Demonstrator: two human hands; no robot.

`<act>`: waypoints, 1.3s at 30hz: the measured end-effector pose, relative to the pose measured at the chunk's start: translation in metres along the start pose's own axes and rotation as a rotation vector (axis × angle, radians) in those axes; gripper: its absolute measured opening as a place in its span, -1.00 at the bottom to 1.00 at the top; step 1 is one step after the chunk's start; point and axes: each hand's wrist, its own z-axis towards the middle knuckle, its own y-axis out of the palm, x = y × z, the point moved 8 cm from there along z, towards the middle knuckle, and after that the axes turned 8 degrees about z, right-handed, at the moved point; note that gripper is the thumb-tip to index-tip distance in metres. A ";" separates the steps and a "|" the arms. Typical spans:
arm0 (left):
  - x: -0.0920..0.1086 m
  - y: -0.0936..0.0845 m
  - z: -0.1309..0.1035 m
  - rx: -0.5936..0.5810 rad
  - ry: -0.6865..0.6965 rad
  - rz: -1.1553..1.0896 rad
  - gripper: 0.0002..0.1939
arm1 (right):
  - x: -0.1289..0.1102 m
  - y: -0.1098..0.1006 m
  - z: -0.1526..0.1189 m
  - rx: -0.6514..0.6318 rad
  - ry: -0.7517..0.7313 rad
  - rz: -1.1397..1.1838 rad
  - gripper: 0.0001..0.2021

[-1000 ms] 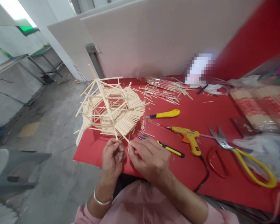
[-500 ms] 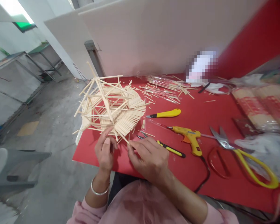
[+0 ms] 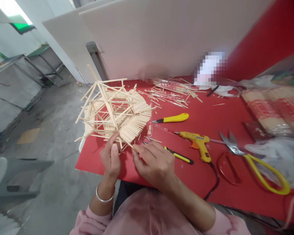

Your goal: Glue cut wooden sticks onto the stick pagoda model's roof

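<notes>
Stick model (image 3: pixel 109 106) at table's (image 3: pixel 210 120) left edge. Right hand (image 3: pixel 156 163), by near edge, pinches thin stick (image 3: pixel 128 143) between thumb and fingertips. Left hand (image 3: pixel 110 160) half-curled, index fingertip at stick model; can't tell whether gripping. Glue gun (image 3: pixel 199 143) farther right.

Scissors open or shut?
Open: the scissors lie on the red table with their blades spread in a V.

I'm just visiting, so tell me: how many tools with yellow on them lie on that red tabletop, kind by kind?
Yellow-handled knife: 1
Glue gun: 1
Pair of scissors: 1
Black-and-yellow-handled tool, partly hidden by the right hand: 1
Total: 4
</notes>
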 end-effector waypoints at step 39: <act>0.013 -0.001 -0.005 0.006 0.199 0.190 -0.56 | 0.000 0.007 0.012 0.032 -0.015 -0.018 -0.95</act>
